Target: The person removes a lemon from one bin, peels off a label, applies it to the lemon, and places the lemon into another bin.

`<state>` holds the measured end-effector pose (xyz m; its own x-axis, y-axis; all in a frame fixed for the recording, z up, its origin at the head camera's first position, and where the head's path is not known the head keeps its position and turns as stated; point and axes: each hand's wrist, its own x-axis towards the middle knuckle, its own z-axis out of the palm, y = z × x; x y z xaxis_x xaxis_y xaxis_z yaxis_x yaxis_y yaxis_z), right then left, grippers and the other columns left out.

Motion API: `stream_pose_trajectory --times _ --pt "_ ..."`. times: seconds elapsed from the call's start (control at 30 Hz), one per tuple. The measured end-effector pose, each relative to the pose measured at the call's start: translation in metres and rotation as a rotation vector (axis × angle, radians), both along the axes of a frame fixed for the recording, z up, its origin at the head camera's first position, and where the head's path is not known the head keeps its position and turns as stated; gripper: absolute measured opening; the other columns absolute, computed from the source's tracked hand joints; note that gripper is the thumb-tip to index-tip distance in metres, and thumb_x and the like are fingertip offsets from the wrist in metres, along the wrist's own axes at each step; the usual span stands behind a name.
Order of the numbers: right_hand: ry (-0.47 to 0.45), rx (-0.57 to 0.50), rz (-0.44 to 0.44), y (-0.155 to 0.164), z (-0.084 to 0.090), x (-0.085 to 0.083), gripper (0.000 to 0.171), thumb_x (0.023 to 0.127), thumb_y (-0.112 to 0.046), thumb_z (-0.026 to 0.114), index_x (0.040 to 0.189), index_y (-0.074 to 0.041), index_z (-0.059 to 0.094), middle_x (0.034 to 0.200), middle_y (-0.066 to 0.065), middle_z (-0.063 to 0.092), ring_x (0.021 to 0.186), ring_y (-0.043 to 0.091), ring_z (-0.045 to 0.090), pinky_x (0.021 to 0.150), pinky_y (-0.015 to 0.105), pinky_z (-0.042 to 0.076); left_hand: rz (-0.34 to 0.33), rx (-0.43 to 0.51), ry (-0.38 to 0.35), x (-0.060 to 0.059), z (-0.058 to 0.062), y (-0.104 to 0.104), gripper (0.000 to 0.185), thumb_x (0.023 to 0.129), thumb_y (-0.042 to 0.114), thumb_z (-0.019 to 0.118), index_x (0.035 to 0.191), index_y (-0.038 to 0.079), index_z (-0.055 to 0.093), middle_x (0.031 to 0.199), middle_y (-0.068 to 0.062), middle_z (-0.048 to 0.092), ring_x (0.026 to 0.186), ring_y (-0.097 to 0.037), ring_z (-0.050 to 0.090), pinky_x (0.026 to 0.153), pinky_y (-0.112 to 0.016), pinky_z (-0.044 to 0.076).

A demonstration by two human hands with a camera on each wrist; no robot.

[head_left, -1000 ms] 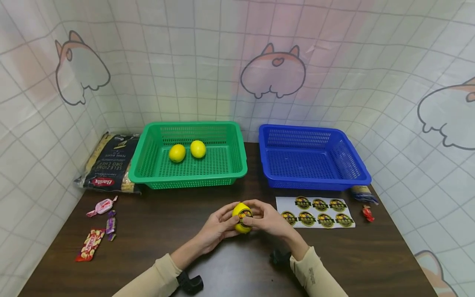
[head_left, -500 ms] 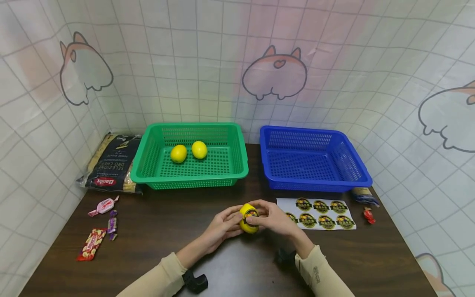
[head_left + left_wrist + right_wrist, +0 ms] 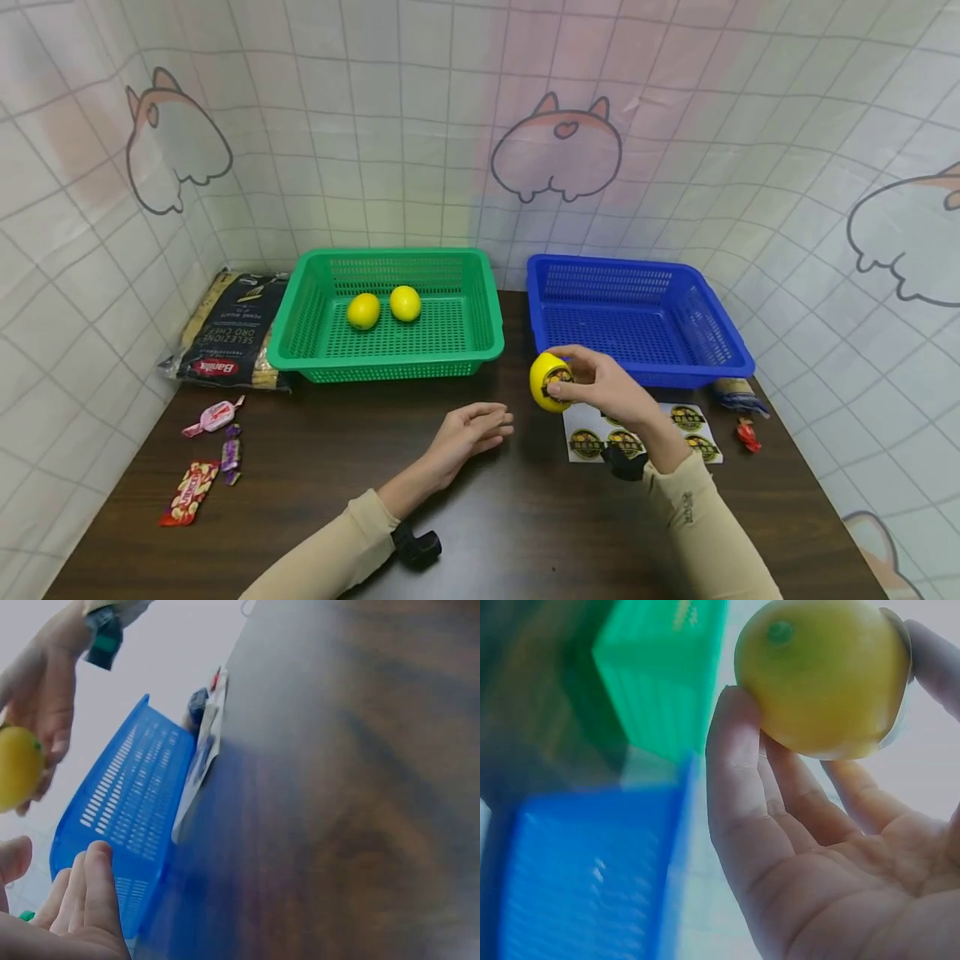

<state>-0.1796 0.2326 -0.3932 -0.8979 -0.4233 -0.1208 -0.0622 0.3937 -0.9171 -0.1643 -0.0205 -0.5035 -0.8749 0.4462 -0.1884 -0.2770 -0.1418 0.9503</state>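
Note:
My right hand pinches a yellow lemon between thumb and fingers, held up in front of the blue basket's near left corner. A dark round sticker is on the lemon, partly under the thumb. In the right wrist view the lemon shows a green stem end. Over the table my left hand has relaxed fingers and holds nothing. Partly covered by the right arm, a white sheet of round stickers lies on the table. Two more lemons sit inside the green basket.
The blue basket stands at the back right, nothing seen inside. A pasta bag lies left of the green basket. Wrapped sweets and a red snack packet lie at the left; a small red sweet is at the right.
Both hands were on the lemon before. The left hand has let go; my right hand has carried the lemon up and right, toward the blue basket.

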Motion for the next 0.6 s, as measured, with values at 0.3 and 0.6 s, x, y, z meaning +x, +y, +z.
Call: stream_pose_trajectory --times 0.3,0.6 --pt "0.1 0.017 -0.103 0.028 0.056 -0.047 0.061 0.097 -0.028 0.065 0.15 -0.014 0.04 0.117 0.001 0.064 0.099 0.009 0.065 0.084 0.027 0.057 0.01 0.048 0.027 -0.025 0.011 0.016 0.053 0.102 0.029 0.057 0.141 -0.007 0.048 0.141 -0.03 0.054 0.109 -0.01 0.07 0.099 -0.028 0.056" --pt "-0.03 -0.156 -0.247 0.054 0.077 -0.114 0.075 0.098 -0.032 0.062 0.159 -0.014 0.022 0.134 0.001 0.046 0.104 0.005 0.062 0.087 0.022 0.055 0.004 0.038 0.031 -0.048 0.032 0.037 0.048 0.101 0.029 0.058 0.138 -0.001 0.054 0.14 -0.029 0.056 0.114 -0.017 0.07 0.1 -0.031 0.056"
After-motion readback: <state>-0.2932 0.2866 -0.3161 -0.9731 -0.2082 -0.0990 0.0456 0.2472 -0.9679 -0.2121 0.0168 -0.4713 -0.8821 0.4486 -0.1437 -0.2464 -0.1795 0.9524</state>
